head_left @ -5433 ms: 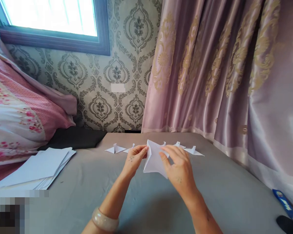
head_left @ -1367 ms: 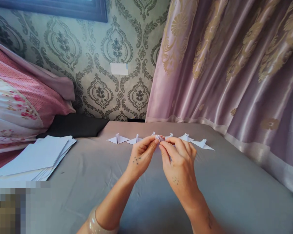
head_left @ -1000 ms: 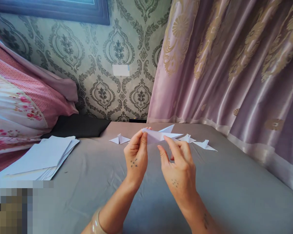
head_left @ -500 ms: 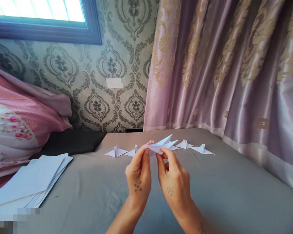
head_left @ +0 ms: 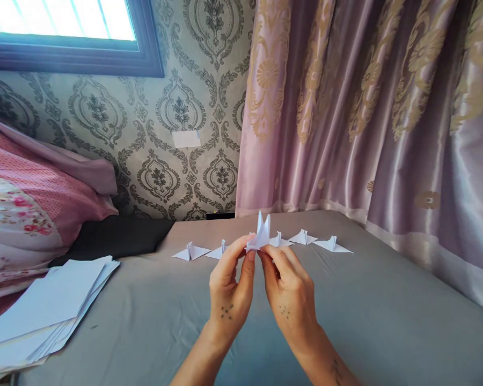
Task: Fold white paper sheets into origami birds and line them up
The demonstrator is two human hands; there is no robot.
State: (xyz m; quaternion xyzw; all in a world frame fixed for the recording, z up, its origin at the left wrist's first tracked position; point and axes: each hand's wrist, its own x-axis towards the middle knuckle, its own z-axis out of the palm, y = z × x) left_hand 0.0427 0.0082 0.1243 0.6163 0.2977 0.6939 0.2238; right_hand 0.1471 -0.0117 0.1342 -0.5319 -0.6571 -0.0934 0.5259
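A folded white paper figure (head_left: 261, 234) is held up between both hands, its two narrow points standing upright. My left hand (head_left: 231, 284) pinches its lower left side between thumb and fingers. On the lower right, my right hand (head_left: 288, 279) grips the paper the same way. Behind the hands, several finished-looking folded paper figures lie in a row on the grey sheet, among them one at the left end (head_left: 190, 252), one further right (head_left: 303, 237) and one at the right end (head_left: 333, 245). Fingers and the held paper partly cover the middle ones.
A stack of white paper sheets (head_left: 52, 305) lies on the grey-covered surface (head_left: 153, 321) at left. Behind it are a black cloth (head_left: 121, 236) and pink floral bedding (head_left: 36, 198). A purple curtain (head_left: 326, 134) hangs at right, and a patterned wall stands behind.
The held paper's two points have swung from slanting right to standing upright. Both hands remain on it, with the right hand's grip slightly shifted. The view has tilted slightly.
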